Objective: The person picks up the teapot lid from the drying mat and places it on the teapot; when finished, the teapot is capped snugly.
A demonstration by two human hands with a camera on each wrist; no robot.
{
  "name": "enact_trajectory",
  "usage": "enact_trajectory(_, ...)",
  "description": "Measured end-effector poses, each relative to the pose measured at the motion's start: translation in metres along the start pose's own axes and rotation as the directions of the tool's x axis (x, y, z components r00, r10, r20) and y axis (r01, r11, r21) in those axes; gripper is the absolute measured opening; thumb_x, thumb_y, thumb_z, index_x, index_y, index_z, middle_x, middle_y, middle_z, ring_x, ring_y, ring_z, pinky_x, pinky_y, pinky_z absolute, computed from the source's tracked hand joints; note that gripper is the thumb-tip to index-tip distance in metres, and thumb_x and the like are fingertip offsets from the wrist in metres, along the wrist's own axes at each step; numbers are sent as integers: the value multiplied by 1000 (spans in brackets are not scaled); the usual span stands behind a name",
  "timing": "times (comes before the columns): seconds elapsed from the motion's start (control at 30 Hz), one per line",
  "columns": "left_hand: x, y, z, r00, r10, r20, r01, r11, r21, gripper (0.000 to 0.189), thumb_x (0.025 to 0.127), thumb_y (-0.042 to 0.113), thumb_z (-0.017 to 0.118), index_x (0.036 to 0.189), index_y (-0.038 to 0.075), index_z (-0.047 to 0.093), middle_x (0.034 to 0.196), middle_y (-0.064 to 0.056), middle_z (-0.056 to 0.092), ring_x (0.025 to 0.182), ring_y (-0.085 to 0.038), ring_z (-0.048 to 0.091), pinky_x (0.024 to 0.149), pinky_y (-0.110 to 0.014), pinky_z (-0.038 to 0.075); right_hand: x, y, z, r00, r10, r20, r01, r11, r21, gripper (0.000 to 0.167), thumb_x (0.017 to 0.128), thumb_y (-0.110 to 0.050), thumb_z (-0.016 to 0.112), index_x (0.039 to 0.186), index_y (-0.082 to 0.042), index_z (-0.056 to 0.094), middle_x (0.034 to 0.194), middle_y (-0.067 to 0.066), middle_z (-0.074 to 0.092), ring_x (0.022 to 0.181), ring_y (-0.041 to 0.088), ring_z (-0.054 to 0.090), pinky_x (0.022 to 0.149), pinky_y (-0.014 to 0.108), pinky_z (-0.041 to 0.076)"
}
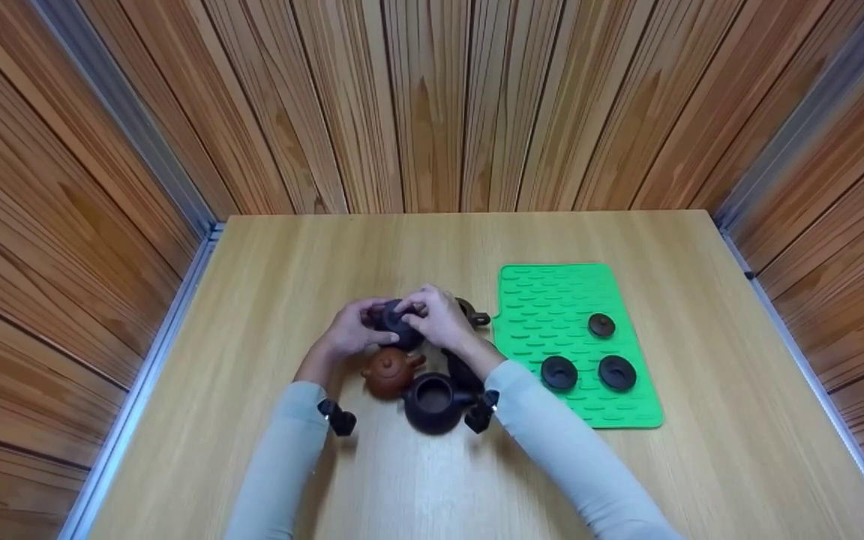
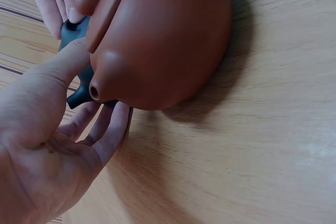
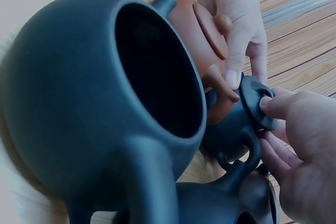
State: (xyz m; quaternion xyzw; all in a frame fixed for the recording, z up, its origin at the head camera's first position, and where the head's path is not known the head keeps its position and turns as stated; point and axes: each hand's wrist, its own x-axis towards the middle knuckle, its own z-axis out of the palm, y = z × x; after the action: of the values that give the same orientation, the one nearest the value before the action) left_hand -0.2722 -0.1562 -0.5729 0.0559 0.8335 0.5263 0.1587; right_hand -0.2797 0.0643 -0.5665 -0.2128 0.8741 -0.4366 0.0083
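A small dark teapot (image 1: 405, 337) stands between my two hands. My left hand (image 1: 349, 328) grips its body from the left, with the thumb on the near side and the fingers round the far side. From above, my right hand (image 1: 439, 321) pinches the rim and knob area of the dark lid (image 3: 254, 103), which sits at the teapot's mouth. Just nearer to me is a reddish-brown teapot (image 1: 387, 375) with its lid on. Beside it, a larger dark teapot (image 1: 432, 418) has an uncovered mouth.
Another dark teapot (image 1: 459, 367) is partly hidden under my right forearm, and one more pot (image 1: 469, 309) shows behind that hand. On the right, a green mat (image 1: 544, 300) bears three round dark lids (image 1: 601, 325). Wooden panels (image 1: 432, 105) rise behind the table.
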Motion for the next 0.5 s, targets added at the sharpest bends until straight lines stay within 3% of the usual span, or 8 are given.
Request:
enact_trajectory(0.03, 0, 0, 0, 1000, -2, 0, 2, 1000, 1, 64, 98, 2, 86, 157, 7, 64, 158, -21, 67, 148, -42, 63, 131, -55, 46, -2, -9, -3, 1000, 23, 8, -23, 1000, 6, 16, 100, -6, 82, 115, -8, 87, 119, 18, 75, 107, 35, 80, 99, 47, 66)
enact_trajectory(0.33, 0, 0, -1, 1000, -23, 1, 23, 1000, -1, 63, 98, 2, 86, 157, 9, 64, 161, -19, 65, 151, -43, 61, 134, -57, 42, -3, -8, -1, 998, 47, 37, -48, 999, 21, 22, 101, -5, 81, 123, -9, 86, 125, 17, 75, 114, 36, 80, 103, 48, 66)
enact_trajectory(0.5, 1, 0, -1, 1000, -5, 5, 5, 1000, -8, 64, 98, 2, 86, 157, 9, 64, 162, -19, 65, 151, -43, 61, 134, -57, 43, -4, -7, -3, 997, 45, 54, -47, 999, 21, 25, 101, -4, 80, 125, -8, 86, 131, 18, 75, 116, 38, 79, 105, 49, 65)
